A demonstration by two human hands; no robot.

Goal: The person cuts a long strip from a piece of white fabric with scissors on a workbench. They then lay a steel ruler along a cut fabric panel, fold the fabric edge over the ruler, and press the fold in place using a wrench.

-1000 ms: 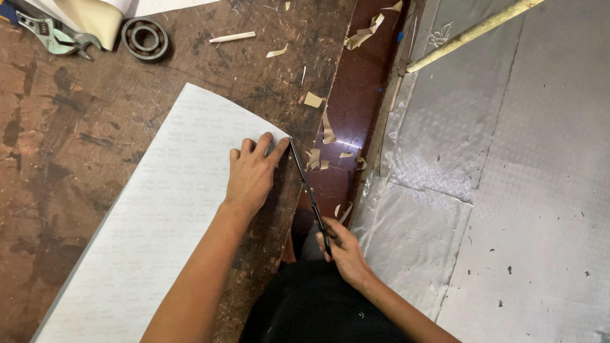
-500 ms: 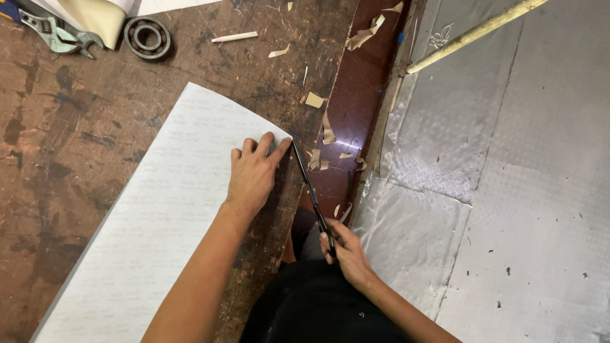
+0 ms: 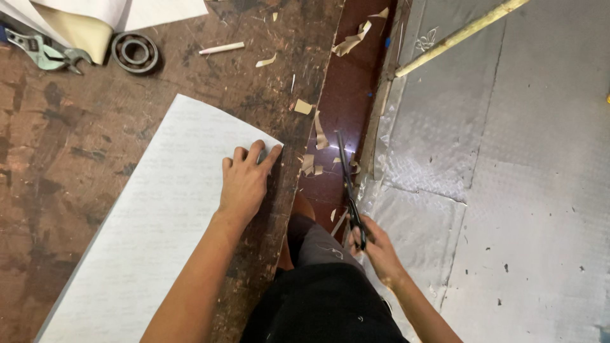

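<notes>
left hand [image 3: 244, 184] flat at sheet [image 3: 146, 235] corner, right hand [image 3: 375, 244] gripping scissors [image 3: 348, 187]

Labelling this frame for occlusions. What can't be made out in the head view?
- Right hand: its grip on the scissors is unclear; the handles are buried in the fingers.
- White sheet under the left hand: faint print too small to make out; lower end cut off by the bottom edge.
- Wrench: handle cut off by the left edge.
- Pale stick: top end runs out of frame.

You're in a workshop: scarred wooden workbench [image 3: 76, 159], an adjustable wrench [image 3: 41, 52] and bearing [image 3: 134, 52] at its far edge.
</notes>
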